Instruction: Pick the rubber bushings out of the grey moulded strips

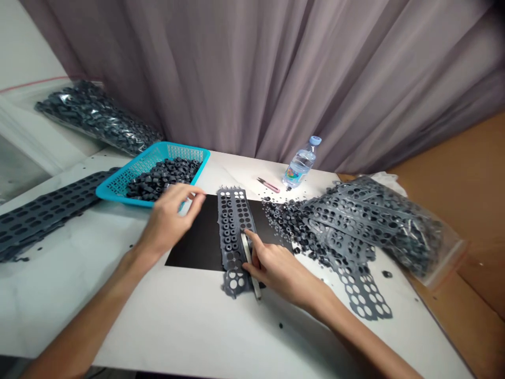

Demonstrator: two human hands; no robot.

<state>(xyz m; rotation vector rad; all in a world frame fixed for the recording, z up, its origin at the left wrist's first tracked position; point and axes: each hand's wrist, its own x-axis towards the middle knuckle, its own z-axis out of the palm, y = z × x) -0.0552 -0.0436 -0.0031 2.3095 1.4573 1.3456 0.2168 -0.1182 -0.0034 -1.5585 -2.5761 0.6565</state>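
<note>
Far to the left, dark-grey rubber sheets with oval holes [51,204] lay near a blue perforated plastic basket [122,201] of short black rubber tubes [158,179]. The left hand [173,213] hung at the basket's near edge, wrist bent, fingers curved close to the thumb; whether they pinched anything could not be told. On a black mat [193,237] at centre lay a grey rubber strip with round cells [237,221]; above it, the right hand [278,268] gripped a slim silvery tool [255,284], forefinger outstretched.
</note>
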